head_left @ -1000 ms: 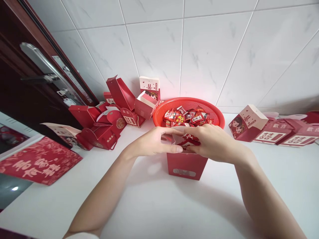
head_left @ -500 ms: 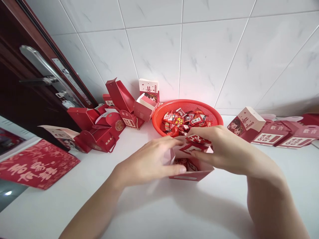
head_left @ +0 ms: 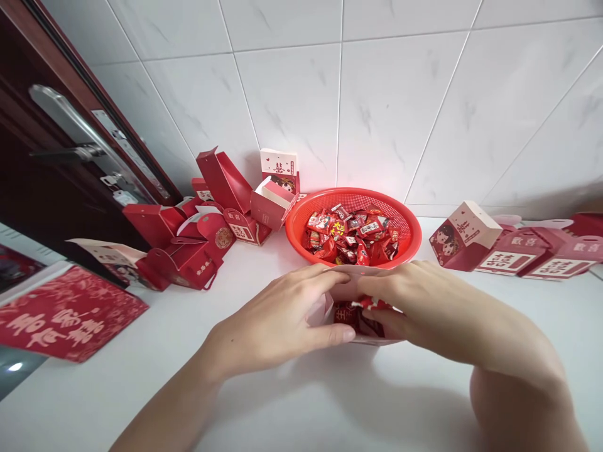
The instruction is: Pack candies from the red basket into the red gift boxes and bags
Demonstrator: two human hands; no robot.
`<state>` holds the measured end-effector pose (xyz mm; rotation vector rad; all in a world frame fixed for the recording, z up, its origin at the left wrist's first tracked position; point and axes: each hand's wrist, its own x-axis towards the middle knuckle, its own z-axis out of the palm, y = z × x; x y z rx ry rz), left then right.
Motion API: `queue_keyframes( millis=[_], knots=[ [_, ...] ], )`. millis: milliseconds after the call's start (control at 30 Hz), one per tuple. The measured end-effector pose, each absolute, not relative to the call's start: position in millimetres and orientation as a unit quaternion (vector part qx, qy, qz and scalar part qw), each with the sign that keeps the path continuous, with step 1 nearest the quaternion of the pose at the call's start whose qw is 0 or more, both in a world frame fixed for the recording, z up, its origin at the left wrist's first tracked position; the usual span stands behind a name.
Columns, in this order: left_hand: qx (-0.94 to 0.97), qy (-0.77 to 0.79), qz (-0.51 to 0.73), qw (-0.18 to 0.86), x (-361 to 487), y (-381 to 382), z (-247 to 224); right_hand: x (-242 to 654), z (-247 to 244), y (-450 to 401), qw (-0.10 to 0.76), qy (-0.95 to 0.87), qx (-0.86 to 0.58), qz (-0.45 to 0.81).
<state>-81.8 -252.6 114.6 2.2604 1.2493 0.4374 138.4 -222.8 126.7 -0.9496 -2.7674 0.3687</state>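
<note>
Across the white table point(head_left: 273, 408), just to the near side of the red basket point(head_left: 412, 235), sits an open box point(head_left: 346, 290). The left hand point(head_left: 277, 314), thumb and fingers wide apart, seems to steady its left side; the right hand point(head_left: 424, 307) dips inside, fingers closed about a wrapped sweet point(head_left: 372, 303). This looks like filling; the next move calls for loosening that pinch within the walls

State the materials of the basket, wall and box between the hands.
Basket: likely glossy plastic, judging by its shiny rim and perforated sides.
Wall: seemingly glazed ceramic tile, given the sheen and grout lines.
Box: probably matte card, with thin, flat walls.
</note>
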Motion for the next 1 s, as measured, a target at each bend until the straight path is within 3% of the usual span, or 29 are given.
queue_keyframes(
  millis=[367,567,867,1000],
  knots=[
    [0.761,0.483,0.222,0.373,-96,-218,98,134,128,-209,0.182,-0.866,-0.423,0.193],
    [0.767,0.482,0.214,0.366,-96,-218,100,131,126,-204,0.218,-0.855,-0.427,0.201],
    [0.769,0.486,0.209,0.359,-94,-218,101,134,130,-199,0.174,-0.839,-0.393,0.335],
    [0.766,0.489,0.206,0.362,-94,-218,101,135,131,-195,0.175,-0.849,-0.378,0.325]
  ],
)
